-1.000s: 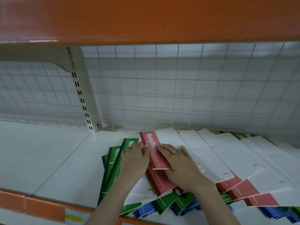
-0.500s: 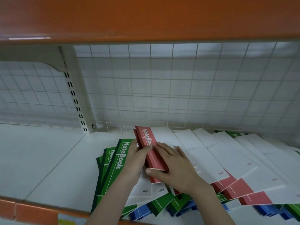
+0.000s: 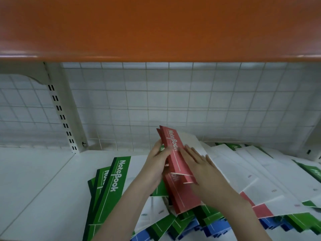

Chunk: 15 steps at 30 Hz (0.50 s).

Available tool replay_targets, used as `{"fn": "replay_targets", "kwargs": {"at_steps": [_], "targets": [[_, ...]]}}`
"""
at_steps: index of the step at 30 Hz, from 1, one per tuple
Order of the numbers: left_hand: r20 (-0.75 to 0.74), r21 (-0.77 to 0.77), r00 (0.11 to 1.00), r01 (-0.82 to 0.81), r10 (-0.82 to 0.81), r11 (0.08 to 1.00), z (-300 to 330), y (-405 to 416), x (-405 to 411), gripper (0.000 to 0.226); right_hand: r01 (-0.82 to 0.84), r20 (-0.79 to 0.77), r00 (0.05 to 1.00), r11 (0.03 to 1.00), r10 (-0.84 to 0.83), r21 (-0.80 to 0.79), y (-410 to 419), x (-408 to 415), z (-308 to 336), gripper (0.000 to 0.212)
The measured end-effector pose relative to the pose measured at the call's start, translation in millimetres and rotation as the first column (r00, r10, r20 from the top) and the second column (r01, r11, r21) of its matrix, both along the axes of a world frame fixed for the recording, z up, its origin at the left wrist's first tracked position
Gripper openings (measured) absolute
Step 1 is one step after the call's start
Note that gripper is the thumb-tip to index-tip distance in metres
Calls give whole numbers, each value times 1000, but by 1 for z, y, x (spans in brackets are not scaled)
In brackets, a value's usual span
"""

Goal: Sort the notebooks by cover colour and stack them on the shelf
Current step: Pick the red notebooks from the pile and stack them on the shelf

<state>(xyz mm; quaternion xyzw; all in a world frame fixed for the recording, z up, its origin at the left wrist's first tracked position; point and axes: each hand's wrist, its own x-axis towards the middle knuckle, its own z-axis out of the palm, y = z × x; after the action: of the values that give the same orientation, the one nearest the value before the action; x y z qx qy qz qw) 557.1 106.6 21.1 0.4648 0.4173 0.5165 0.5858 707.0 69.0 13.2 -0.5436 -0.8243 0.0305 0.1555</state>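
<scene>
Far left: bare white shelf (image 3: pixel 34 180), slotted upright (image 3: pixel 62 115) against the wire-grid back panel (image 3: pixel 173 101). No finished colour stack anywhere there.

Next along: 3 green notebooks (image 3: pixel 111 185) fanned flat, covers up, overlapping but not squared. Looks like a start on a green group, nothing more.

Centre: left hand (image 3: pixel 156 164) with fingers curled round the left edge of a small bundle of red notebooks (image 3: pixel 175 162), tilted up off the pile. Right hand (image 3: pixel 201 169) laid flat on the bundle's right face, fingers straight, pressing rather than gripping. At least 2 red covers in the bundle; exact count unclear.

Right of centre to far right: loose heap of notebooks (image 3: pixel 260 180) lying mostly white side up, with red, green and blue edges poking out below and beside. Still mixed, still unsorted.

Judging progress: early. Reds being gathered, greens loosely grouped, blues untouched at the heap's bottom. Remaining: pulling out every colour, squaring each pile, setting separate stacks on the open shelf at left.
</scene>
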Motion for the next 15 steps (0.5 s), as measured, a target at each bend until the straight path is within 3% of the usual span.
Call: {"fn": "replay_targets", "kwargs": {"at_steps": [3, 6, 8, 11, 15], "targets": [[-276, 59, 958, -67, 81, 996, -8, 2, 2, 20, 5, -159, 987, 995, -21, -101, -1, 9, -5, 60], [-526, 100, 835, -126, 160, 987, -19, 1, -6, 18, 12, -31, 999, 990, -16, -140, 1, 8, -15, 65], [-591, 73, 794, -122, 142, 990, -23, -1, -10, 8, 33, -8, 999, 989, -35, -147, 3, 3, -19, 67], [-506, -5, 856, -122, 103, 992, -22, -2, -14, 8, 41, -17, 999, 989, -43, -139, 4, -3, -21, 67], [-114, -154, 981, -176, 159, 972, -20, -3, -19, 38, 32, -11, 999, 990, -34, -134, 2, -7, -24, 68]]}}
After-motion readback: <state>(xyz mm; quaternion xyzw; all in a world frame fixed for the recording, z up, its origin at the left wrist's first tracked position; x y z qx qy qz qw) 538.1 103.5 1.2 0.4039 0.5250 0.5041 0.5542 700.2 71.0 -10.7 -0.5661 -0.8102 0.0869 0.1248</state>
